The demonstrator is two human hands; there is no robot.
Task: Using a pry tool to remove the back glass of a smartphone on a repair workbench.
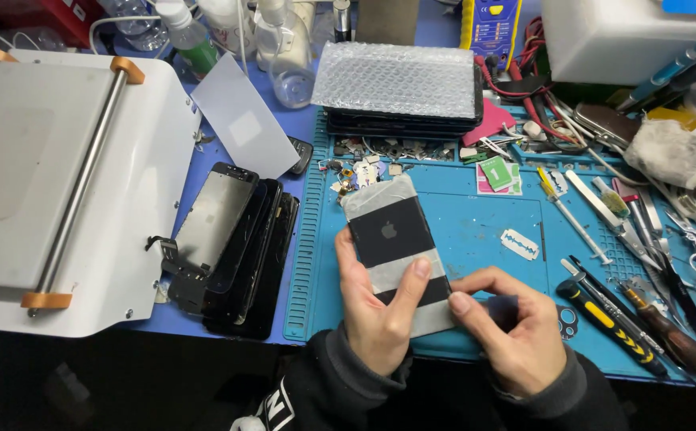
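Blue mat [476, 231]: left hand [376, 315], right hand [508, 331] pinch phone [400, 247] at near edge.

A blue-topped bench [228, 307] carries a blue work mat [484, 231] and white machine [69, 183].

The left hand [376, 315] reaches up from below, fingers curled and thumb pressed flat across what it holds. The right hand [508, 331] sits just beside it, forefinger and thumb pinched at the edge.
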